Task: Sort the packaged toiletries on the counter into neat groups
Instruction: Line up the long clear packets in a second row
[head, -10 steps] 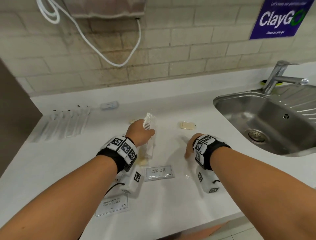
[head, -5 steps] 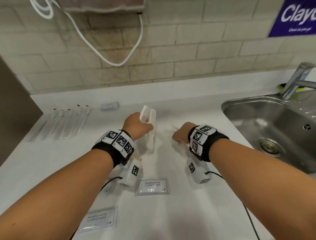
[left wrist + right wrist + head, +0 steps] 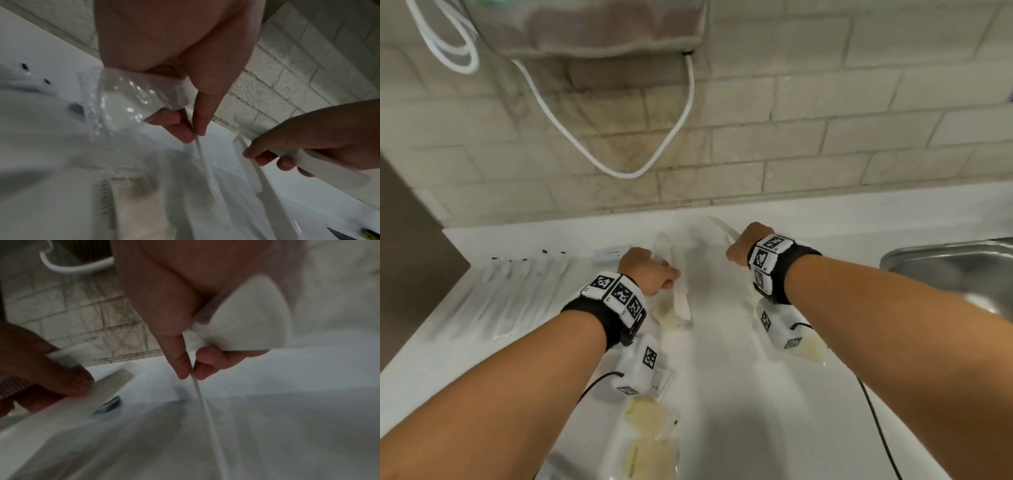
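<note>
White wrapped comb [image 3: 677, 294] pinched in left hand [image 3: 650, 275], another comb [image 3: 724, 228] in right hand [image 3: 744, 245]; labels illegibly blurred.

A white cable [image 3: 616, 144] loops down the brick wall [image 3: 825, 113].

We see a smooth, faintly glossy white counter [image 3: 722, 394] under a wall of rough, matt beige brick tiles [image 3: 825, 120]. The white plastic comb in a crinkled, shiny clear wrapper [image 3: 123, 95] looks hard and matt itself. The brushed stainless-steel sink [image 3: 955, 260] has a dull metal sheen. The looping white cable [image 3: 619, 164] looks smooth, like rubbery plastic.
</note>
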